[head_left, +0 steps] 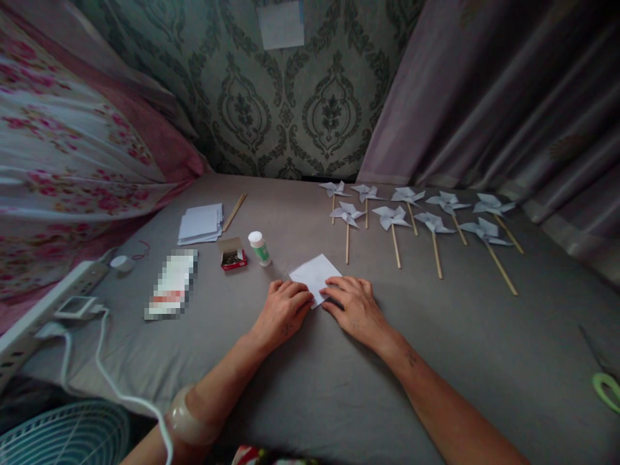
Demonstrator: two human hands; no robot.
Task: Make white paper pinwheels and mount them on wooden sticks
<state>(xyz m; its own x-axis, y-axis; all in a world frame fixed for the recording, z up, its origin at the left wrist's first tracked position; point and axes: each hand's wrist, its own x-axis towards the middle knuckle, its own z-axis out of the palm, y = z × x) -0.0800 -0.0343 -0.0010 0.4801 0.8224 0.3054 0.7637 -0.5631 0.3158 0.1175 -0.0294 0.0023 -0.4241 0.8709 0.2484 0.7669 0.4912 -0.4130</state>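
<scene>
A white sheet of paper lies on the grey cloth in front of me, turned like a diamond with a crease across it. My left hand is closed at its lower left edge, fingers bent and pressed together on the paper. On the lower right edge, my right hand holds the paper with curled fingers, the thumb low near the bottom corner. A glue stick with a white cap stands just beyond my left hand. Beside it is an open small red box of small dark metal pieces.
Several white paper pinwheels on wooden sticks lie at the back right. A paper stack and wooden sticks lie back left, near a blurred packet. A power strip with cables is left; green-handled scissors lie far right.
</scene>
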